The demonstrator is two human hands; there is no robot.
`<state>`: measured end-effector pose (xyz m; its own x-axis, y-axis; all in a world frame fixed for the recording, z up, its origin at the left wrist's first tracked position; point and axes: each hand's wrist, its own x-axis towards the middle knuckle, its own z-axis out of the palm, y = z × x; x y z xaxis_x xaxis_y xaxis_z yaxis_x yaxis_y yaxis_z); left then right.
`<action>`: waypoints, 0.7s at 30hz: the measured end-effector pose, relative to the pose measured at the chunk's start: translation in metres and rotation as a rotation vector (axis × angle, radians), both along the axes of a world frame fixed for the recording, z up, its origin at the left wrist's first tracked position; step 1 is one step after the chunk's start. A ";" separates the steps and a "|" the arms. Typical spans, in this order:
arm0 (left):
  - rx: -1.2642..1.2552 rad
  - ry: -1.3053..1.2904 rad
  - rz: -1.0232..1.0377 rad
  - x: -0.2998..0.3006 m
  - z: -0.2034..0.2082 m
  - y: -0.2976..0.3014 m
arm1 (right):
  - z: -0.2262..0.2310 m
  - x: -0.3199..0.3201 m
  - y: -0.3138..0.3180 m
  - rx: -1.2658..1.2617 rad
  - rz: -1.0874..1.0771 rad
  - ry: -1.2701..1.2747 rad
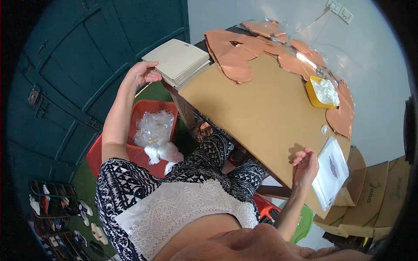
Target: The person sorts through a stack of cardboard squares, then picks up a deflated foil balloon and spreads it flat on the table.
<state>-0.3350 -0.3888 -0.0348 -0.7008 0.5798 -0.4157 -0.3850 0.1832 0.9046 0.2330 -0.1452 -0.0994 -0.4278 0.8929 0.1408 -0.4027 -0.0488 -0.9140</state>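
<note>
Tan tabletop: cream stack by left hand, white sheets by right hand; hands half-open, empty.

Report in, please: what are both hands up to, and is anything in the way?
Left hand open, beside cream stack; contact unclear. Right hand seemingly empty, near white packets. Yellow tub stands farther back, blocking neither hand.
</note>
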 end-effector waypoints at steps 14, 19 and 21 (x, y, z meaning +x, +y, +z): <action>0.050 -0.069 -0.017 -0.008 -0.009 -0.009 | 0.002 -0.001 0.000 0.009 0.006 -0.014; -0.037 0.125 0.018 0.015 -0.004 -0.008 | 0.002 -0.001 -0.001 0.016 -0.008 -0.030; -0.145 0.234 0.050 0.027 0.003 -0.009 | 0.003 -0.002 -0.002 0.019 -0.011 -0.022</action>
